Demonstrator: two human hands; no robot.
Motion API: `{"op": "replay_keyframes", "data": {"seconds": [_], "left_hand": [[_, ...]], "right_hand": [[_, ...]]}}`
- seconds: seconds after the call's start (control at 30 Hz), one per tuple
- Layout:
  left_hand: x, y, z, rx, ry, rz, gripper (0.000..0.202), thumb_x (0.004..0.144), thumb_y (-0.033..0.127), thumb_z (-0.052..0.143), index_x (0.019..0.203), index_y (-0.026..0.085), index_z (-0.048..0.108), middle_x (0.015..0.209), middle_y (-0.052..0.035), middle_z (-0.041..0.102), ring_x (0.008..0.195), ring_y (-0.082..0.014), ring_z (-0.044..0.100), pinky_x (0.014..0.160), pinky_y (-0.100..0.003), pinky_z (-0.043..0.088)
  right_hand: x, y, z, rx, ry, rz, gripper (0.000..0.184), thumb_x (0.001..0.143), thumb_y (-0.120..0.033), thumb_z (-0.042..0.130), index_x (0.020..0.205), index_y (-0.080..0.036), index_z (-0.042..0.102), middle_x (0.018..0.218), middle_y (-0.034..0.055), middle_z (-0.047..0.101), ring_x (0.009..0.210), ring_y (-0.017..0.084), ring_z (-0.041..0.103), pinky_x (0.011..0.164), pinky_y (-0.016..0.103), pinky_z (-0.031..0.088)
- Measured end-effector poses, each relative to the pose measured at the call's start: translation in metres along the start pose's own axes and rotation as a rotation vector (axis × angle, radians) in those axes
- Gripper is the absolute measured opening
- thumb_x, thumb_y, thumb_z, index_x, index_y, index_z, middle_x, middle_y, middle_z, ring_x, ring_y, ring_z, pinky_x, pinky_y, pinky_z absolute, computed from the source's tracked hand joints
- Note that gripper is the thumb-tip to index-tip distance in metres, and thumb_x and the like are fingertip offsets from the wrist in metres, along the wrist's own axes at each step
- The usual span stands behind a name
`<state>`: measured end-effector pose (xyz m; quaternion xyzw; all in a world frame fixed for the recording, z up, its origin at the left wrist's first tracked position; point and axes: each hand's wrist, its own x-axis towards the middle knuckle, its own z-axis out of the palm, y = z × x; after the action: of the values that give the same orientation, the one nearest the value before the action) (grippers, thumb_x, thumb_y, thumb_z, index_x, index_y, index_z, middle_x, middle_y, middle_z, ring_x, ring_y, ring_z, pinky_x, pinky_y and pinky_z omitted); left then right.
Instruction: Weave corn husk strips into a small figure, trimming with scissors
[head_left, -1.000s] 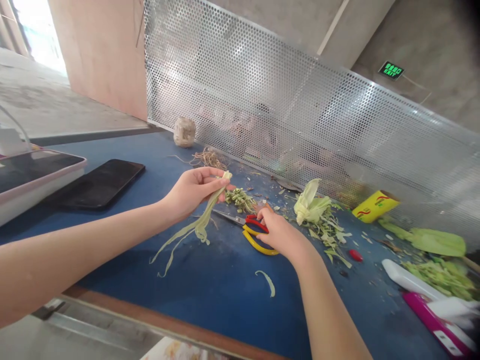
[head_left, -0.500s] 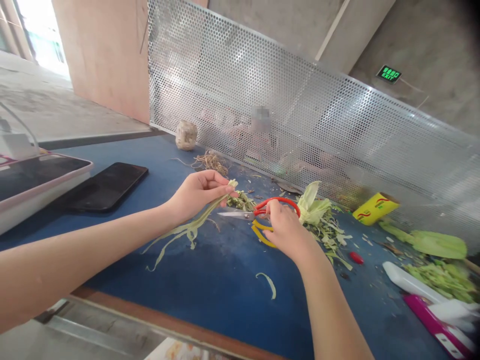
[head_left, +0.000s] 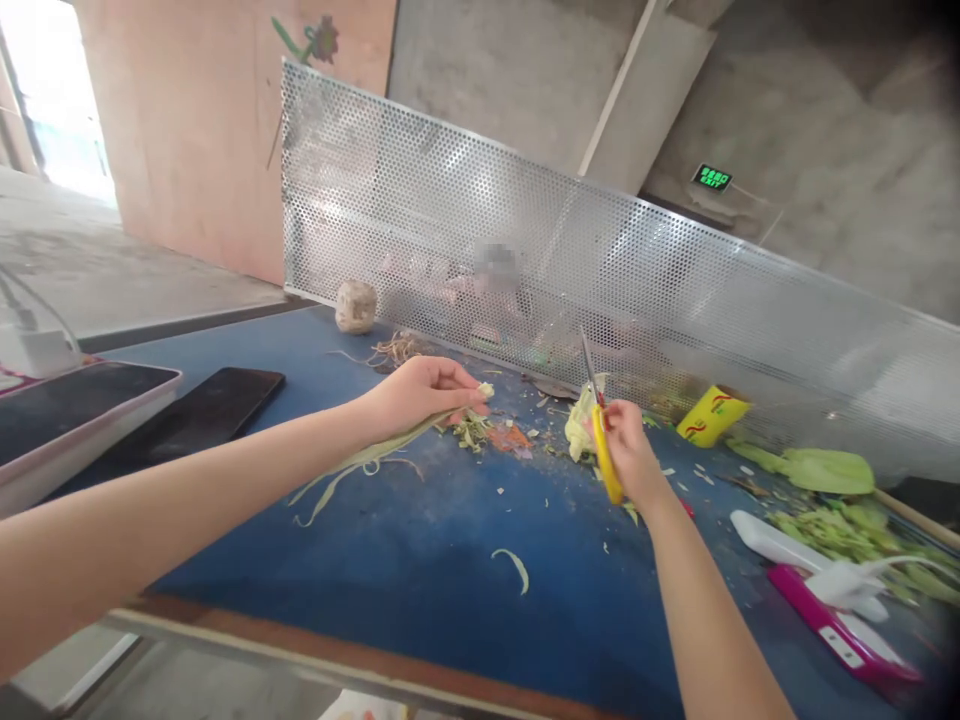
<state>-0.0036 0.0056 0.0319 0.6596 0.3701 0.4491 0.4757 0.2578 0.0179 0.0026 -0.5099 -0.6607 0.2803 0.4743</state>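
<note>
My left hand (head_left: 442, 390) pinches a bundle of pale green leaf strips (head_left: 375, 455), whose loose ends trail left below my wrist. Its fingertips are above a small heap of chopped leaves (head_left: 474, 430). Farther right, my right hand (head_left: 626, 440) is closed around scissors (head_left: 606, 450) with a yellow handle; the blades point up and away from me. Behind the scissors, partly hidden by them, lies a pale yellow-green leafy piece (head_left: 579, 425). A single curved strip (head_left: 514, 568) rests on the blue tabletop (head_left: 420, 600) nearer to me.
A perforated metal screen (head_left: 450, 200) runs along the back, with a person behind it. To the left lie a black phone (head_left: 202, 405) and a pinkish-white case (head_left: 82, 410). On the right are a yellow tube (head_left: 712, 415), leaves (head_left: 832, 470) and a magenta power strip (head_left: 840, 630).
My right hand has swung the scissors up and right, away from the strips; the blades pointed left before. My left hand keeps its pinch. The camera view has shifted slightly.
</note>
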Motion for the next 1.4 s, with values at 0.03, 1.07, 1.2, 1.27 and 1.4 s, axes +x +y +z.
{"op": "replay_keyframes", "data": {"seconds": [0.03,1.07,1.2,1.27,1.4], "left_hand": [[0.009,0.004,0.003,0.027,-0.021,-0.010,0.017,0.067,0.031,0.067,0.070,0.014,0.063,0.064,-0.0042,0.066,0.045,-0.0061,0.048,0.045,-0.020,0.039],[0.170,0.001,0.131,-0.040,-0.529,-0.064,0.009,0.065,0.017,0.069,0.058,0.013,0.068,0.052,-0.0018,0.057,0.040,-0.0035,0.036,0.040,-0.021,0.025],[0.168,0.004,0.133,-0.011,-0.529,-0.095,0.009,0.063,0.017,0.070,0.055,0.014,0.068,0.044,0.0003,0.052,0.037,-0.0041,0.035,0.037,-0.021,0.023],[0.168,0.004,0.133,-0.007,-0.512,-0.108,0.009,0.061,0.015,0.070,0.053,0.014,0.067,0.046,-0.0007,0.055,0.037,-0.0040,0.036,0.036,-0.021,0.023],[0.172,0.003,0.135,-0.022,-0.539,-0.111,0.009,0.060,0.012,0.070,0.052,0.013,0.067,0.054,-0.0035,0.060,0.039,-0.0042,0.038,0.037,-0.021,0.024]], "right_hand": [[-0.001,0.002,-0.004,0.083,-0.039,0.053,0.039,0.067,-0.045,0.056,0.079,-0.025,0.025,0.066,-0.0060,0.036,0.051,0.010,0.037,0.049,0.024,0.035],[-0.017,0.024,-0.074,0.007,-0.006,0.520,0.043,0.065,-0.053,0.061,0.080,-0.025,0.031,0.059,-0.0079,0.032,0.041,0.004,0.027,0.033,0.013,0.018],[-0.018,0.029,-0.078,0.046,-0.040,0.495,0.043,0.065,-0.053,0.061,0.079,-0.025,0.031,0.060,-0.0074,0.033,0.041,0.004,0.029,0.032,0.013,0.020],[-0.018,0.030,-0.079,0.035,-0.046,0.506,0.044,0.064,-0.054,0.062,0.079,-0.026,0.031,0.058,-0.0078,0.032,0.040,0.004,0.029,0.032,0.013,0.020],[-0.017,0.026,-0.080,0.012,-0.031,0.575,0.047,0.062,-0.057,0.062,0.075,-0.025,0.029,0.054,-0.0089,0.032,0.037,0.004,0.026,0.031,0.013,0.019]]}}
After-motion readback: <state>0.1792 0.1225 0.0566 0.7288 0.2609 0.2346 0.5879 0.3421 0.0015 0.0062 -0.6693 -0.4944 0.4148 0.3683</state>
